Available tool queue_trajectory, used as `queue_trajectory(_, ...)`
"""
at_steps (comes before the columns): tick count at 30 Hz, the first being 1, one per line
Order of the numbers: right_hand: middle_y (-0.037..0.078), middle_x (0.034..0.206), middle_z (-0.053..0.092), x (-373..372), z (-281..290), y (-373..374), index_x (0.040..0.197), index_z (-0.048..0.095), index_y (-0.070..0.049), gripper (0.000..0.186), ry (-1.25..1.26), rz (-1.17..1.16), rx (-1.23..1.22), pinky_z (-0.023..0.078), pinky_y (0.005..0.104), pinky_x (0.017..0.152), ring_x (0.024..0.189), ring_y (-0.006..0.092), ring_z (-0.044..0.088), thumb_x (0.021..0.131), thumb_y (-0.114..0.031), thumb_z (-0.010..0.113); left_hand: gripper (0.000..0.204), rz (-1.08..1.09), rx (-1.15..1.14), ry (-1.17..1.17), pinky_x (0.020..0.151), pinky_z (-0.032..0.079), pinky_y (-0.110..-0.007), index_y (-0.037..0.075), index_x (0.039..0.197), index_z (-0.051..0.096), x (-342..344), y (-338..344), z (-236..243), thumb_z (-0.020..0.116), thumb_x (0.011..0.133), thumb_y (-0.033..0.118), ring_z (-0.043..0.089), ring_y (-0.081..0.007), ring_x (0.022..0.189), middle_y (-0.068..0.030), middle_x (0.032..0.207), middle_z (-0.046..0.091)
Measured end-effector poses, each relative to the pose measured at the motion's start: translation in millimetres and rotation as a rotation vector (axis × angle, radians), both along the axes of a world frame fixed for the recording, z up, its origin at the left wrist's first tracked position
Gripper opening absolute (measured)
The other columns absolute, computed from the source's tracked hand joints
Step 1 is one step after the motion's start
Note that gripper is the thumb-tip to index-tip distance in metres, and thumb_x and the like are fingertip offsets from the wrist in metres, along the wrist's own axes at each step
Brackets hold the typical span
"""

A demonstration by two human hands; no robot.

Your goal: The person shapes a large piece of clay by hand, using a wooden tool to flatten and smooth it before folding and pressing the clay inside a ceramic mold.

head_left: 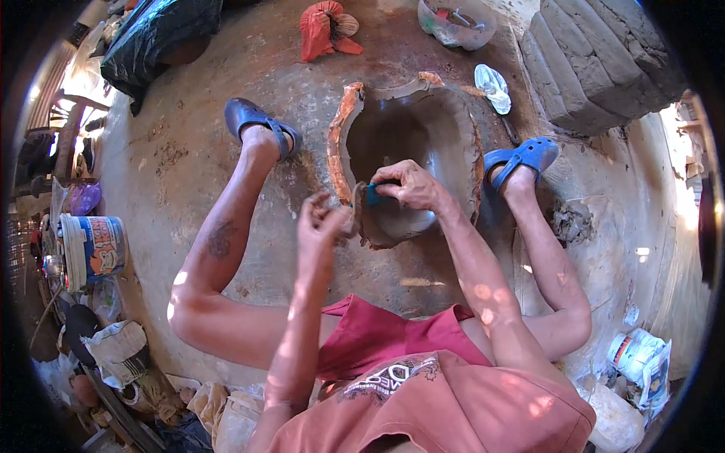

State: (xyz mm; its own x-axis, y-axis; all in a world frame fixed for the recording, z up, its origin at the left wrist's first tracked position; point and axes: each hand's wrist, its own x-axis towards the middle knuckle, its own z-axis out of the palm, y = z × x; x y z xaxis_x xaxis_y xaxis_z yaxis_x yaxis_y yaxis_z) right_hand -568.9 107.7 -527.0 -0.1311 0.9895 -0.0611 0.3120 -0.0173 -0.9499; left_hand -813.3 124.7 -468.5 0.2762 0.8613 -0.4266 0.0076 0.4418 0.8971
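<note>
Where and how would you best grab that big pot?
The pot is probably best gripped by its side walls, from outside, left hand opposite right hand: it's wide and open-topped, and its rim looks ragged.

Small teal piece [372, 195] pinched by fingertips of right hand [408, 185] at near left rim of clay vessel [458, 132]. Left hand [321, 220] blurred, held just outside same rim, fingers bent. Vessel flanked by blue clogs [526, 156] worn on spread feet. Grey blocks [596, 68] stacked upper right; red bundle [316, 38] and bowl [477, 35] seen beyond vessel; white bucket [74, 253] placed at left.
</note>
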Motion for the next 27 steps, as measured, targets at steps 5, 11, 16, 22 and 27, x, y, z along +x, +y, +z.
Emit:
queue_trajectory(5,0.005,0.082,0.070,-9,10,-39,0.107,0.073,-0.001,0.017,0.025,0.037,-0.033,0.050,0.0301,0.072,0.078,0.0102,0.060,0.090,-0.005,0.070,0.063,-0.150,0.496,0.550,0.070,0.054,-0.033,0.000,0.123,0.063,12,-43,-4,0.092,0.073,0.024,0.061,-0.0159,0.074,-0.0064,0.086,0.065)
queue_trajectory(11,0.007,0.079,0.070,-6,42,-110,0.107,0.073,0.000,0.017,-0.034,0.037,-0.333,0.052,0.0312,0.060,0.066,0.0132,0.064,0.094,-0.010,0.069,0.023,-0.271,0.268,0.207,0.075,0.056,-0.030,0.000,0.102,0.074,2,-54,0,0.081,0.081,0.005,0.069,-0.0113,0.081,-0.0053,0.087,0.075)
queue_trajectory(16,0.010,0.074,0.067,0,63,-163,0.111,0.069,0.002,0.024,-0.004,-0.325,-0.260,0.051,0.0315,0.056,0.056,0.0114,0.062,0.097,-0.017,0.067,0.021,-0.237,0.262,-0.019,0.068,0.057,-0.029,-0.004,0.100,0.074,64,-43,57,0.080,0.081,-0.001,0.071,-0.0155,0.076,-0.0104,0.089,0.077)
queue_trajectory(22,0.027,0.098,0.072,4,43,-205,0.113,0.071,0.000,0.026,-0.310,-0.640,-0.072,0.054,0.0496,0.083,0.097,0.0446,0.070,0.093,-0.017,0.065,0.036,-0.898,0.394,-0.194,0.091,0.055,-0.033,-0.004,0.114,0.071,247,-93,164,0.082,0.085,0.015,0.070,-0.0214,0.100,-0.0140,0.106,0.075)
queue_trajectory(27,0.026,0.090,0.072,6,53,-234,0.110,0.068,0.001,0.022,-0.234,-0.721,0.069,0.055,0.0496,0.076,0.085,0.0422,0.072,0.096,-0.016,0.064,0.069,-0.658,0.582,-0.144,0.110,0.044,-0.036,-0.001,0.135,0.061,284,-99,75,0.089,0.082,0.034,0.060,-0.0235,0.121,-0.0160,0.131,0.065)
